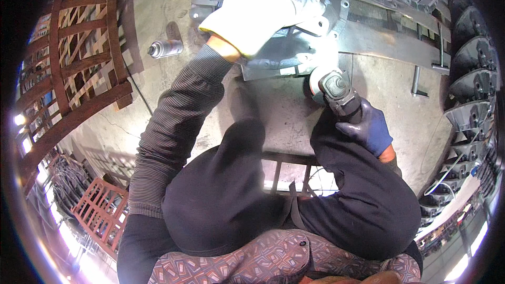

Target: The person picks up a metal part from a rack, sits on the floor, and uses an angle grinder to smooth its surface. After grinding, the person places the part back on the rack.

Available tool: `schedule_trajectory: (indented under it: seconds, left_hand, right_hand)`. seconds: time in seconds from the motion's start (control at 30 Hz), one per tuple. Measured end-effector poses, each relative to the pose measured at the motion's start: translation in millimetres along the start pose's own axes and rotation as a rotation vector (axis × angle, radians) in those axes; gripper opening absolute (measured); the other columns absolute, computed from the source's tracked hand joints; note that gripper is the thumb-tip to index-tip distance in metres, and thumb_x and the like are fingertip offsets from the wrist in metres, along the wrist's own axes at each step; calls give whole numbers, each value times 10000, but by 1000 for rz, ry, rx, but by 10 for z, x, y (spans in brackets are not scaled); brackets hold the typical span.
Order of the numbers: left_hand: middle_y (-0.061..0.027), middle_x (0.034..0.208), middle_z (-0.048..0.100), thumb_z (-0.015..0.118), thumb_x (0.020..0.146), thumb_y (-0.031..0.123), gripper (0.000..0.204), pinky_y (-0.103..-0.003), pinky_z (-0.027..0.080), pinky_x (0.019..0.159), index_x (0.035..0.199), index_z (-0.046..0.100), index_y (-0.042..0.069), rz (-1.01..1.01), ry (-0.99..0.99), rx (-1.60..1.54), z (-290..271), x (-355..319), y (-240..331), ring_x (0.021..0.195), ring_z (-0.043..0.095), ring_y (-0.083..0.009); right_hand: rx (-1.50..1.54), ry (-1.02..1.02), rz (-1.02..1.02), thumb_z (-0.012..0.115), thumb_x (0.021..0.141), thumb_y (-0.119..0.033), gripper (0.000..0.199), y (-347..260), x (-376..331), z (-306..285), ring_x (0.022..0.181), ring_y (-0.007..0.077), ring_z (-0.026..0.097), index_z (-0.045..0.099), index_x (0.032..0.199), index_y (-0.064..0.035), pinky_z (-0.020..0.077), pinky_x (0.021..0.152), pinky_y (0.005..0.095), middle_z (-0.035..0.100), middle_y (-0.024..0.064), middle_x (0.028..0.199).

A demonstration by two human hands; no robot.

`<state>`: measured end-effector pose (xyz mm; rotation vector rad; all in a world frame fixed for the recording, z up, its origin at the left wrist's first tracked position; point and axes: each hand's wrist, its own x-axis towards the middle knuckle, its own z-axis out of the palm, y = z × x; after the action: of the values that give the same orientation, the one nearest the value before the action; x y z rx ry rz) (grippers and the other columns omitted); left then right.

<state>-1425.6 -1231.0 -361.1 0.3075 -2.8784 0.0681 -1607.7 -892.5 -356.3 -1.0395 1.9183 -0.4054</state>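
Grinder: right of centre, just near side of the metal casting's near right corner. Disc faces left; glare there, can't tell if it touches. Right grip, blue glove, closed round the grinder's rear body. Likely stiff, moderately heavy, nose-heavy; best hold is the rear body, clear of the disc.

Casting: far middle, wide round opening at its far side. Probably heavy, rigid, maybe slick if oily; thick rim or bolt lugs look like the sound holds, thin edges less so. Left grip, white glove, lies over it; washed out, can't tell how far the fingers are closed.

Spray can on its side, left on the floor. Brown rack further left.
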Motion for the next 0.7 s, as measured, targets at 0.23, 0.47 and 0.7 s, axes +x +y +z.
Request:
schedule_trajectory:
  seconds: [0.23, 0.47, 0.7]
  left_hand:
    - [-101, 897, 755, 630, 1032, 476, 398, -396, 590, 688, 1285, 750, 192, -109, -1, -54, 87, 188, 273, 781, 757, -245]
    - [-123, 894, 741, 613, 1043, 475, 382, -402, 592, 671, 1245, 768, 191, -92, -50, 16, 122, 237, 287, 778, 750, -265]
    - [-127, 952, 744, 630, 1028, 497, 418, -396, 597, 693, 1236, 768, 162, -212, -65, -88, 196, 150, 236, 800, 752, -269]
  right_hand:
    - [-36, -42, -20, 921, 752, -422, 772, -49, 131, -8, 1052, 456, 745, 634, 1377, -71, 609, 921, 486, 762, 253, 1130]
    - [-82, -36, -83, 918, 736, -452, 807, -80, 291, 75, 997, 463, 744, 628, 1388, -76, 603, 883, 511, 764, 251, 1074]
    - [-171, -179, -52, 912, 733, -490, 816, 5, 270, 105, 995, 454, 743, 638, 1376, -69, 599, 894, 498, 761, 259, 1055]
